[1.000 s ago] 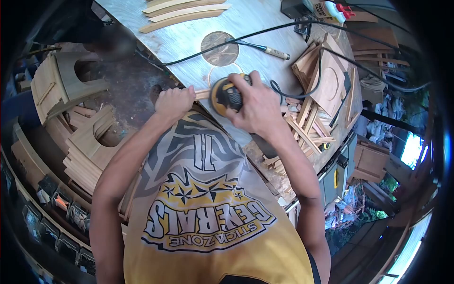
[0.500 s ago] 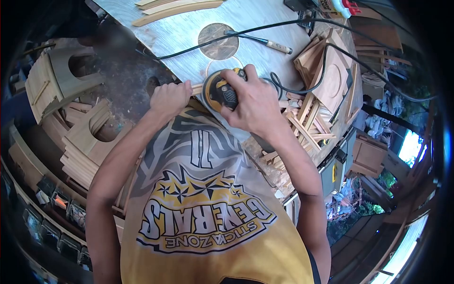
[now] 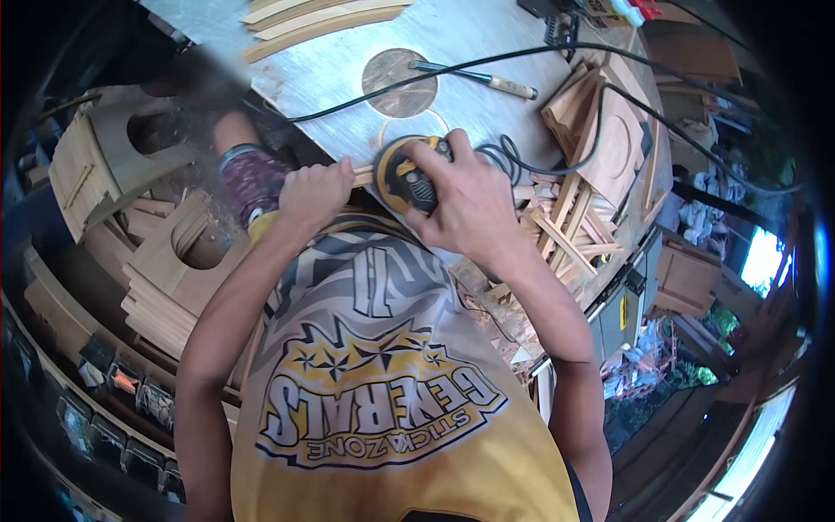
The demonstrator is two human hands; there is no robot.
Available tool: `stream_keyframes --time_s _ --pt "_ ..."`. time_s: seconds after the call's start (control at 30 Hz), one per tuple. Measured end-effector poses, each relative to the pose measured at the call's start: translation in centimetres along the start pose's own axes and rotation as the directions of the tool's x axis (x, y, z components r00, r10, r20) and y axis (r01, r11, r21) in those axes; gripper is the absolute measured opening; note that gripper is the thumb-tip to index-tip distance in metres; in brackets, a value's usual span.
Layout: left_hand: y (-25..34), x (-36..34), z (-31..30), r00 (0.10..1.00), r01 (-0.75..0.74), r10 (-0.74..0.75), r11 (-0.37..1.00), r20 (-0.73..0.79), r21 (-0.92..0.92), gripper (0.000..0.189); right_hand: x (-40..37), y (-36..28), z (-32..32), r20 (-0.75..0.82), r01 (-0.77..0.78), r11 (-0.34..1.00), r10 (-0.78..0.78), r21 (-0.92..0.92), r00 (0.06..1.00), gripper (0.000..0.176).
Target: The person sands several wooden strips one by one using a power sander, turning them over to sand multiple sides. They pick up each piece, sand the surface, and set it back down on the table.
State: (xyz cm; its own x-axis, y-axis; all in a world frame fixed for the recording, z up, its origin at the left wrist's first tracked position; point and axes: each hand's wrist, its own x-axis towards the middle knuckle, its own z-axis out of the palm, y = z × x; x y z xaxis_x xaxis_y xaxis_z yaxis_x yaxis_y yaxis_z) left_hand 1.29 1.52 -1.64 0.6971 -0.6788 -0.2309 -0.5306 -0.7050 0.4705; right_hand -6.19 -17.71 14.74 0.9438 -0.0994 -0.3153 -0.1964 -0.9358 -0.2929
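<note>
My right hand (image 3: 470,196) is wrapped over the top of a yellow and black orbital sander (image 3: 410,184) at the near edge of the workbench. To its left, my left hand (image 3: 315,196) is closed round a narrow wooden strip (image 3: 364,177), whose end reaches the sander's side. The sander's pad is mostly hidden under its body and my fingers. Beyond the sander, a chisel (image 3: 478,78) with a pale handle lies partly over a round wooden inset (image 3: 391,96) in the light bench top (image 3: 322,96).
A black power cord (image 3: 522,50) crosses the bench and loops at right. Curved wooden strips (image 3: 326,26) lie at the far edge. Stacked wood panels (image 3: 609,139) and a heap of offcuts (image 3: 565,230) sit at right. Cut wooden parts (image 3: 174,270) are piled at left.
The sander and both hands have shifted slightly, with the grips unchanged. A leg in patterned shorts has come into view left of my left hand.
</note>
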Motion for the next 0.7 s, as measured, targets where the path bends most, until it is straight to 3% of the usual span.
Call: stream_keyframes --time_s 0.1,0.17,0.2,0.4,0.57,0.7 --pt "0.1 -0.1 0.2 0.999 0.051 -0.051 0.998 -0.005 0.047 0.058 -0.6 1.3 -0.6 0.026 -0.013 1.000 0.013 -0.004 1.000 0.060" --pt "0.1 -0.1 -0.3 0.994 0.084 -0.084 0.996 0.070 0.005 0.058 -1.1 3.6 -1.1 -0.022 -0.138 0.990 0.137 -0.013 0.990 0.060" --pt "0.0 0.0 -0.2 0.995 0.080 -0.080 0.997 0.064 0.001 0.058 -1.4 5.3 -0.8 -0.103 -0.143 0.989 0.140 -0.023 0.985 0.060" --pt "-0.1 0.0 -0.4 0.999 0.020 -0.020 1.000 0.035 0.019 0.056 -2.4 8.8 -2.4 -0.124 -0.281 0.956 0.271 -0.079 0.955 0.064" --pt "0.0 -0.1 0.0 1.000 0.016 -0.015 0.999 -0.002 0.045 0.056 -0.7 6.1 -2.5 -0.171 -0.194 0.981 0.190 -0.010 0.967 0.064" --pt "-0.1 0.0 0.3 1.000 -0.010 0.012 0.997 -0.027 0.082 0.057 1.0 3.5 -1.1 -0.081 -0.121 0.991 0.116 -0.064 0.990 0.062"
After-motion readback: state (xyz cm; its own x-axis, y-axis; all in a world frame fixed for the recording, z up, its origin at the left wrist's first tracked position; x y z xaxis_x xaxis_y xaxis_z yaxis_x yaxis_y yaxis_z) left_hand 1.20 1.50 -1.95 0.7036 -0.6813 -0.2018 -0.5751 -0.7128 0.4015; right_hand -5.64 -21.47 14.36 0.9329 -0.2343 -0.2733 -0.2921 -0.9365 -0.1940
